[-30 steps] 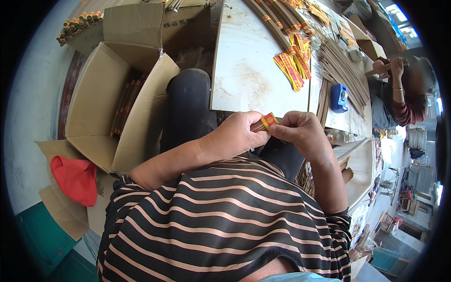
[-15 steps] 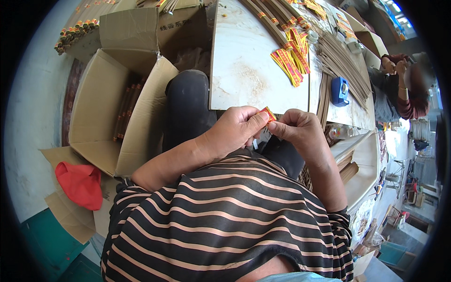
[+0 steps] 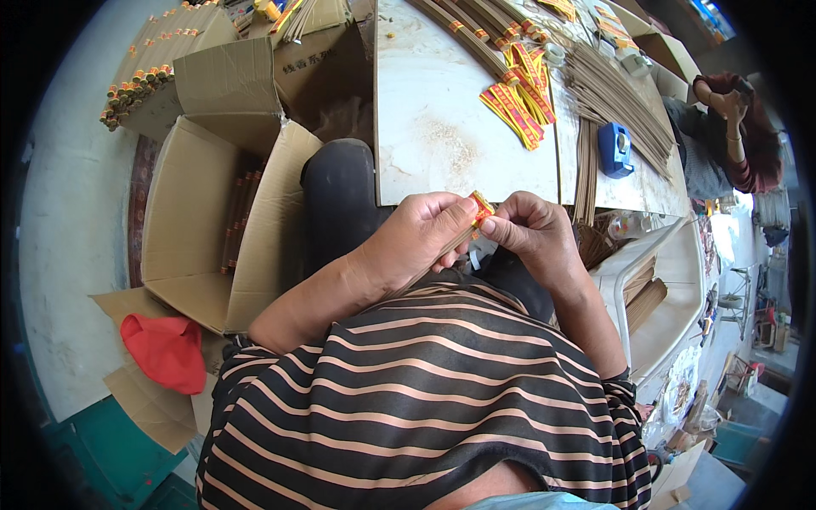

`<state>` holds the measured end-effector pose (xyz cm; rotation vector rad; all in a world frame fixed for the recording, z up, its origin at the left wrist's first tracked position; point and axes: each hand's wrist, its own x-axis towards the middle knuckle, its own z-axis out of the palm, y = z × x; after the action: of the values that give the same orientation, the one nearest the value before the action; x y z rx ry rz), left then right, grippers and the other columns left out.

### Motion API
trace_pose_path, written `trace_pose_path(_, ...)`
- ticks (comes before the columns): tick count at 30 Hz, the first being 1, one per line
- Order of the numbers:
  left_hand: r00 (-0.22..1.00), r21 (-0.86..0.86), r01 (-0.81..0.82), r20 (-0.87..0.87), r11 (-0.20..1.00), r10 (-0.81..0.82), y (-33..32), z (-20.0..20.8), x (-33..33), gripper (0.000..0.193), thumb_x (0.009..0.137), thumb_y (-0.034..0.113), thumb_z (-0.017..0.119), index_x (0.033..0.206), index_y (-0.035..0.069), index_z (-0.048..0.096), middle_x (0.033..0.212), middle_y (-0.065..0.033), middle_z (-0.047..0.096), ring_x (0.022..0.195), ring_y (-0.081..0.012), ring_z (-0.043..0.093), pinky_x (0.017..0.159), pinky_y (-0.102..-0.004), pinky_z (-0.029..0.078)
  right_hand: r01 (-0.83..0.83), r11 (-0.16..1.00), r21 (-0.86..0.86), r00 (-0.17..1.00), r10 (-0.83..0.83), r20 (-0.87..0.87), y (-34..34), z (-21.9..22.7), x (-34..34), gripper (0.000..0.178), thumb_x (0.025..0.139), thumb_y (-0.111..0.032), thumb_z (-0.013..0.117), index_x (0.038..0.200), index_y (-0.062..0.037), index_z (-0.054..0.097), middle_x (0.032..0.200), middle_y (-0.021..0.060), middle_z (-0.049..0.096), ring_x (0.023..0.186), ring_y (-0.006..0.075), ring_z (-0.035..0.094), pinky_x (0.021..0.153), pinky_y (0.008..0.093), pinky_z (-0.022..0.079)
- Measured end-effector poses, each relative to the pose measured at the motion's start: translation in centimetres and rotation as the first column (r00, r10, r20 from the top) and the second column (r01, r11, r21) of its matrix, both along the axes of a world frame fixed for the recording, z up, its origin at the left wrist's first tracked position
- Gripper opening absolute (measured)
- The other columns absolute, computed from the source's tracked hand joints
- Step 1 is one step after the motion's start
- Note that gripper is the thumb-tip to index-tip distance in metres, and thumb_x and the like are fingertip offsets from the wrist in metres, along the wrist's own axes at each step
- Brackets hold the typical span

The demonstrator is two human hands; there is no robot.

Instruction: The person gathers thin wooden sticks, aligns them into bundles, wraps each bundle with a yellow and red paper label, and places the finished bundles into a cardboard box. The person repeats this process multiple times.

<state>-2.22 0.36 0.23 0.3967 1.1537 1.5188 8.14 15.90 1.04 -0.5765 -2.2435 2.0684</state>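
Observation:
Over my lap, my left hand (image 3: 415,228) is closed round a thin bundle of brown incense sticks (image 3: 457,241), its thumb pressing near one end. A red and yellow paper label (image 3: 481,206) sits round that end. My right hand (image 3: 537,236) pinches the label's edge between thumb and bent finger, close to the left thumb. Much of the bundle is hidden by my left hand and forearm. More red and yellow paper labels (image 3: 520,106) lie fanned out on the white table (image 3: 425,110) ahead, beside banded incense bundles (image 3: 476,51).
An open cardboard box (image 3: 183,229) holding banded bundles stands at my left, with a red cloth (image 3: 161,353) near it. On the table's right are loose incense sticks (image 3: 620,110) and a blue tape dispenser (image 3: 615,151). A white tub (image 3: 671,280) stands at right. Another person (image 3: 735,127) works at far right.
My left hand has turned a little, so more of the bundle shows below it. My right thumb and finger have shifted slightly along the label. The whole view has moved slightly.

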Motion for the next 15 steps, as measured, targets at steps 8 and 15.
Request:
trace_pose_path(8,0.983,0.052,0.028,0.178,0.998,-0.037,0.1,0.2,-0.4,0.030,0.095,0.031,0.043,0.101,0.002,0.049,0.070,-0.0045,0.053,0.052,-0.0067,0.047,0.046,-0.0162,0.039,-0.053,0.964,0.261,0.995,0.072,-0.065,0.2,0.9,0.2,0.023,0.078,-0.022,0.070,0.075,-0.0016,0.060,0.061,0.0001,0.055,0.058,0.0046,0.048,0.050,0.0199,0.040)
trace_pose_path(15,0.959,0.144,0.074,0.260,0.987,-0.110,0.4,-0.5,-1.1,0.031,0.093,0.035,0.046,0.103,0.005,0.045,0.070,-0.0077,0.053,0.048,-0.0089,0.048,0.043,-0.0175,0.040,-0.057,0.947,0.316,0.984,0.107,-0.144,0.6,0.9,-0.1,0.024,0.077,-0.022,0.071,0.075,-0.0016,0.060,0.064,0.0031,0.057,0.058,0.0060,0.052,0.051,0.0216,0.043)
